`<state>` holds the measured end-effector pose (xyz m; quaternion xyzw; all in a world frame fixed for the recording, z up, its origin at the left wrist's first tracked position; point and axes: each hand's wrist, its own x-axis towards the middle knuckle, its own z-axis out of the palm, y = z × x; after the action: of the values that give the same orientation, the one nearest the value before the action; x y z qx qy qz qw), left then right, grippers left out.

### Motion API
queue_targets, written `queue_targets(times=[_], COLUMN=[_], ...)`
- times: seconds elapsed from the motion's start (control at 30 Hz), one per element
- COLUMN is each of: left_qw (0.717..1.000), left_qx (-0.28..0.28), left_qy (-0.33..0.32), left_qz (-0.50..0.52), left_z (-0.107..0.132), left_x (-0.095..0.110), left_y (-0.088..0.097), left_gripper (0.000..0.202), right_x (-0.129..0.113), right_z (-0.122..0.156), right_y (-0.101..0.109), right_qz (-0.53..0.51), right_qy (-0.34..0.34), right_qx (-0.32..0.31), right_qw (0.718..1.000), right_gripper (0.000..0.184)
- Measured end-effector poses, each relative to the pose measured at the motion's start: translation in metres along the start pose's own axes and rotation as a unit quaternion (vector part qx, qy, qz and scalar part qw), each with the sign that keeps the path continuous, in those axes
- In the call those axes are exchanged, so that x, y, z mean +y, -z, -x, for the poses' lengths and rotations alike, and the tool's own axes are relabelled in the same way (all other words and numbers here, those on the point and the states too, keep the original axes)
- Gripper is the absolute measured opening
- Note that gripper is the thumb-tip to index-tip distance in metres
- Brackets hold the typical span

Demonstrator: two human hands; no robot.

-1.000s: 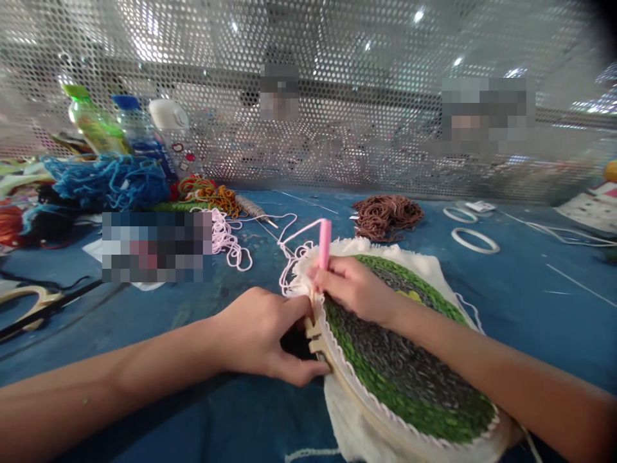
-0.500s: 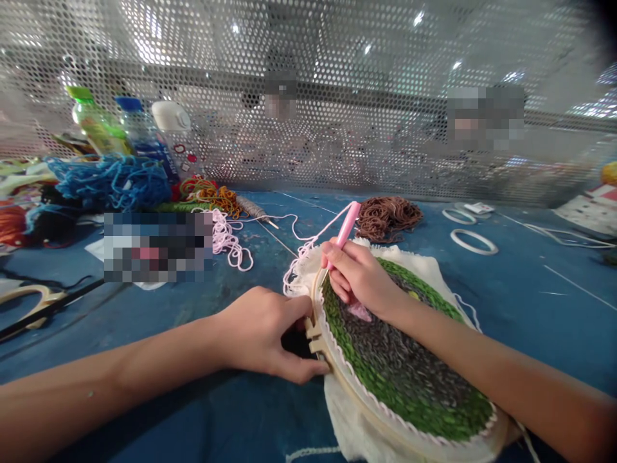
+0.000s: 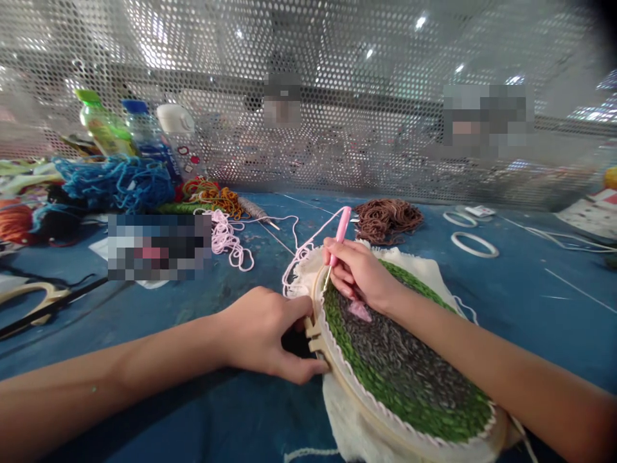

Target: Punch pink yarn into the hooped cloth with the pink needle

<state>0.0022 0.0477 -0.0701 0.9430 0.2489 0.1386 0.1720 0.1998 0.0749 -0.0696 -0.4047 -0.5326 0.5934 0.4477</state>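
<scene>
My left hand (image 3: 267,331) grips the left side of a wooden embroidery hoop (image 3: 359,391) beside its clamp, thumb and fingers spread along the rim. White cloth is stretched in the hoop, filled with green looped stitching (image 3: 357,350) around a dark grey middle (image 3: 409,350). My right hand (image 3: 364,273) is closed around a pink punch needle (image 3: 342,225), tilted, its metal tip at the upper left inner edge of the hoop. Pale pink yarn (image 3: 318,235) runs into the top of its handle. A small pink patch (image 3: 359,311) shows just below my right fingers.
Behind the hoop lies a brown yarn bundle (image 3: 388,220). White rings (image 3: 475,244) are at the right. Blue yarn (image 3: 118,183), bottles (image 3: 103,125) and a loose pink yarn pile (image 3: 226,235) are at the left. A perforated metal screen (image 3: 337,141) closes off the table's back.
The punch needle has shifted slightly left and down along the hoop's edge and stands more upright, with more of its metal shaft showing. My left hand stays on the hoop.
</scene>
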Motion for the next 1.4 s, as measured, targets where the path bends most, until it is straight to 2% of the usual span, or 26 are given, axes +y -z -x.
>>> queue_targets(times=[0.1,0.37,0.7,0.77,0.87,0.93,1.0,1.1,1.2,1.3,1.4], left_qw=[1.000,1.000,1.000,1.000,1.000,1.000,1.000,1.000,1.000,1.000,1.000], left_qx=[-0.006,-0.014,-0.016,-0.016,-0.013,-0.011,-0.011,-0.017,-0.020,-0.018,-0.018], left_qy=[0.002,-0.005,-0.003,-0.003,-0.003,-0.002,-0.001,0.002,0.001,-0.003,-0.015], left_qz=[0.009,0.008,0.007,0.002,-0.004,-0.003,0.000,0.009,0.014,0.010,0.005], left_z=[0.001,-0.001,-0.001,-0.001,-0.001,0.000,-0.001,-0.001,-0.001,-0.001,0.000], left_x=[0.000,-0.002,-0.001,-0.002,-0.003,-0.002,-0.002,-0.001,-0.001,-0.001,-0.002], left_y=[0.001,0.001,0.001,0.001,0.000,0.000,0.001,0.002,0.003,0.003,0.002], left_gripper=[0.037,0.037,0.038,0.038,0.040,0.041,0.039,0.038,0.038,0.038,0.039], right_x=[0.001,-0.003,-0.001,-0.001,-0.004,-0.006,-0.006,-0.002,0.001,0.002,0.000], right_z=[0.000,0.006,0.004,0.008,0.015,0.017,0.015,0.006,0.000,0.003,0.010], right_y=[0.000,-0.006,-0.005,-0.009,-0.015,-0.017,-0.014,-0.005,0.001,0.000,-0.006], right_qz=[-0.020,0.078,0.114,0.181,0.343,0.389,0.339,0.152,0.029,0.054,0.171], right_qy=[0.006,0.036,0.017,0.045,0.114,0.129,0.102,0.029,0.005,0.029,0.089], right_qx=[0.017,0.028,0.045,0.042,0.005,-0.025,-0.029,0.010,0.053,0.066,0.058], right_qw=[1.000,0.996,0.992,0.981,0.932,0.912,0.935,0.988,0.998,0.996,0.980], right_gripper=[0.029,0.031,0.033,0.033,0.033,0.033,0.033,0.031,0.029,0.030,0.032])
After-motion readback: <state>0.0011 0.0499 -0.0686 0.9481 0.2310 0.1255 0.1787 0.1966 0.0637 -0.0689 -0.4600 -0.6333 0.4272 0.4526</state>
